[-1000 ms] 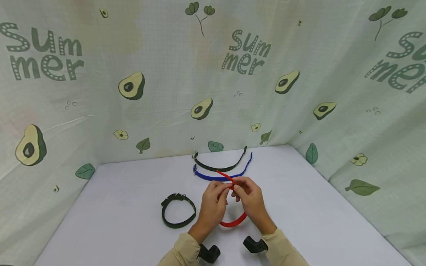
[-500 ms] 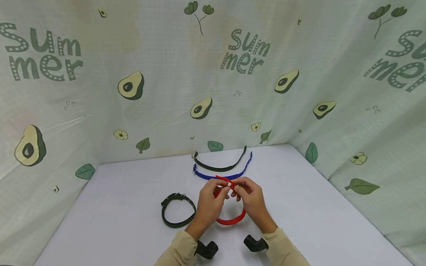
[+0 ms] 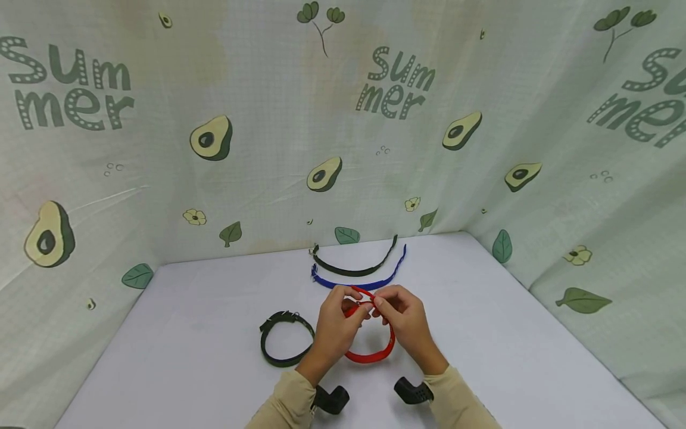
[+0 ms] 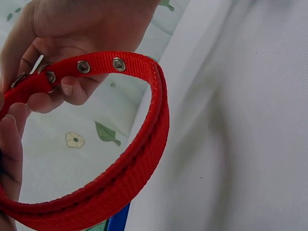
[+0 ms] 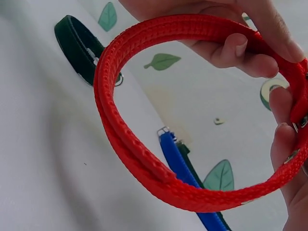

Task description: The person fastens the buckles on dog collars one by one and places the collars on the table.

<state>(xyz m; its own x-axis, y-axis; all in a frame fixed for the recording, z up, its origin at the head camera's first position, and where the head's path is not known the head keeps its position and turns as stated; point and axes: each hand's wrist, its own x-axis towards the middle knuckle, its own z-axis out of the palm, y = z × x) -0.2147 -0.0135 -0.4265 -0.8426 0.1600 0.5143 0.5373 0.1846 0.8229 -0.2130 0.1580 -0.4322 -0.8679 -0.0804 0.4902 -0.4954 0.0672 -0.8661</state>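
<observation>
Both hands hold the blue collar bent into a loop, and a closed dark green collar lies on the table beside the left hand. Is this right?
Not quite: the head view shows both hands, left hand and right hand, holding the red collar. The blue collar lies open behind them; the closed dark green collar is right.

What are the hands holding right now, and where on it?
Both the left hand and right hand pinch the red collar at its buckle end.

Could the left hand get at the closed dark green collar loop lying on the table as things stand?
Probably not right away: the closed dark green collar loop lies just left of the left hand with bare white table between, but that hand and the right hand both pinch the red woven collar.
</observation>
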